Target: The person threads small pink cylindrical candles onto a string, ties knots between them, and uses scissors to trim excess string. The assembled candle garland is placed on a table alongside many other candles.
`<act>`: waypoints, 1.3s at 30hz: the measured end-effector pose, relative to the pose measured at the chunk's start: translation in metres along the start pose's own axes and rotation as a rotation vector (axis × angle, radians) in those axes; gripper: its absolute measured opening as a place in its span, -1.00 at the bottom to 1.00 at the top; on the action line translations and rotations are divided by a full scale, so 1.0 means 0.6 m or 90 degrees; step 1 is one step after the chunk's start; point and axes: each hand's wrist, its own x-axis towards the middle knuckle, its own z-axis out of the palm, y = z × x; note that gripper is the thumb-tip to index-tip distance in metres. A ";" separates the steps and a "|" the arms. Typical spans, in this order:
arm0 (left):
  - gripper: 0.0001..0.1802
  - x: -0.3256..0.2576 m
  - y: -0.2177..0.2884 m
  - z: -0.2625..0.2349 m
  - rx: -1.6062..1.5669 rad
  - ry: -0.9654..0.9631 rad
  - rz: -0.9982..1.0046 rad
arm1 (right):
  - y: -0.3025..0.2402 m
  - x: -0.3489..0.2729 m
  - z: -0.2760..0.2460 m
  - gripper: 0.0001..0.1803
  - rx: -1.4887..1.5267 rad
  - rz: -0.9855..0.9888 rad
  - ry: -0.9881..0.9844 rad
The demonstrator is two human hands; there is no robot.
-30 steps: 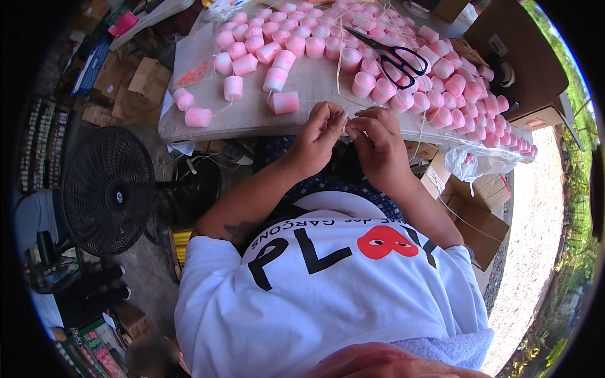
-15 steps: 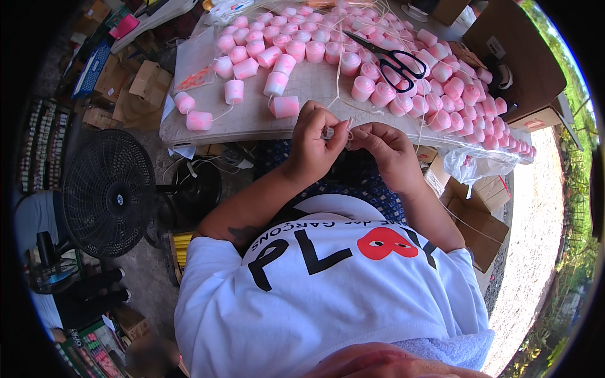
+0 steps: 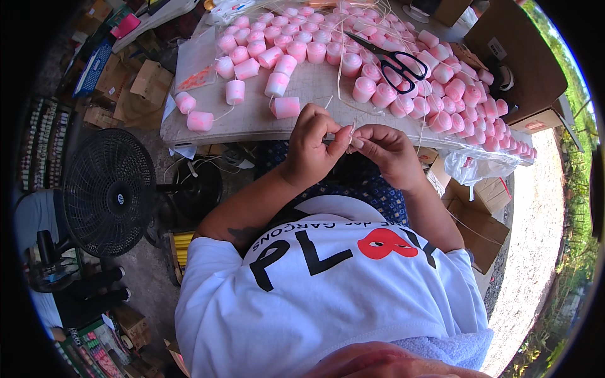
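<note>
At the table's near edge, my left hand [image 3: 315,143] and my right hand [image 3: 389,154] meet fingertip to fingertip. Both are closed in a pinch on a thin pale string [image 3: 353,128]; how it is looped or knotted between the fingers is too small to make out. A loose string end [image 3: 328,101] sticks up just above my left hand. Left of that hand a pink-and-white cup-shaped piece [image 3: 285,108] lies on its side. Beyond my right hand, black-handled scissors [image 3: 402,70] rest with blades apart on a mass of similar pink pieces [image 3: 441,94].
The pieces cover much of the white table [image 3: 252,129], with strings among them. Cardboard boxes [image 3: 529,57] stand at the right. A clear plastic bag [image 3: 476,165] hangs off the right edge. A black fan [image 3: 110,192] stands at the left, near another person's legs [image 3: 94,293].
My fingertips have shifted slightly and pinch the string closer together. The string near my left hand has moved, with a loose end now standing up. The scissors and pink pieces stay put.
</note>
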 end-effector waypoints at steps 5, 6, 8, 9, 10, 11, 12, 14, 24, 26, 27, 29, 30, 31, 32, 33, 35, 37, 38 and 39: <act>-0.81 -0.006 -0.005 0.002 -0.042 -0.025 -0.062 | 0.009 0.011 0.002 -0.88 -0.295 -0.202 0.086; -0.81 -0.007 -0.006 0.002 -0.041 -0.022 -0.068 | 0.006 0.011 0.005 -0.88 -0.325 -0.221 0.098; -0.80 -0.006 -0.009 0.003 -0.038 -0.015 -0.082 | -0.005 0.010 0.011 -0.87 -0.384 -0.259 0.120; -0.80 -0.005 -0.009 0.002 -0.036 -0.007 -0.093 | -0.006 0.009 0.012 -0.87 -0.404 -0.271 0.125; -0.80 -0.003 -0.010 0.001 -0.035 0.001 -0.105 | -0.007 0.007 0.013 -0.87 -0.426 -0.284 0.131; -0.79 -0.001 -0.011 0.001 -0.034 0.009 -0.116 | -0.007 0.006 0.013 -0.87 -0.448 -0.296 0.137; -0.79 -0.001 -0.016 -0.002 -0.048 0.015 -0.144 | -0.004 0.005 0.009 -0.87 -0.441 -0.290 0.141; -0.79 -0.001 -0.027 -0.008 -0.075 0.029 -0.199 | 0.005 0.003 0.001 -0.85 -0.427 -0.279 0.149; -0.81 0.007 -0.003 -0.010 -0.022 -0.025 -0.058 | -0.002 0.010 0.020 -0.74 -0.143 -0.101 0.110; -0.81 0.006 0.001 -0.011 -0.033 -0.048 -0.055 | 0.006 0.014 0.020 -0.76 -0.238 -0.133 0.131; -0.81 0.005 0.000 -0.011 -0.028 -0.052 -0.050 | 0.003 0.012 0.020 -0.77 -0.326 -0.179 0.135; -0.81 0.002 -0.002 -0.012 -0.018 -0.059 -0.042 | -0.012 0.007 0.024 -0.80 -0.503 -0.268 0.142; -0.81 0.002 -0.002 -0.012 -0.018 -0.057 -0.044 | -0.015 0.008 0.025 -0.81 -0.521 -0.290 0.133; -0.82 0.003 -0.003 -0.013 -0.019 -0.055 -0.045 | -0.017 0.007 0.026 -0.83 -0.539 -0.311 0.126; -0.82 0.004 -0.003 -0.013 -0.019 -0.053 -0.046 | -0.018 0.007 0.027 -0.84 -0.558 -0.332 0.118; -0.82 0.006 -0.004 -0.013 -0.014 -0.049 -0.033 | -0.017 0.007 0.026 -0.84 -0.570 -0.348 0.122; -0.82 0.011 -0.005 -0.014 -0.002 -0.040 -0.007 | -0.012 0.008 0.025 -0.85 -0.597 -0.380 0.129; -0.82 0.015 -0.004 -0.018 -0.003 -0.049 -0.026 | -0.019 0.006 0.026 -0.85 -0.599 -0.373 0.126; -0.82 0.016 -0.005 -0.021 -0.003 -0.053 -0.036 | -0.022 0.005 0.026 -0.85 -0.599 -0.370 0.125; -0.82 0.016 -0.006 -0.023 -0.002 -0.058 -0.039 | -0.022 0.005 0.025 -0.85 -0.597 -0.365 0.120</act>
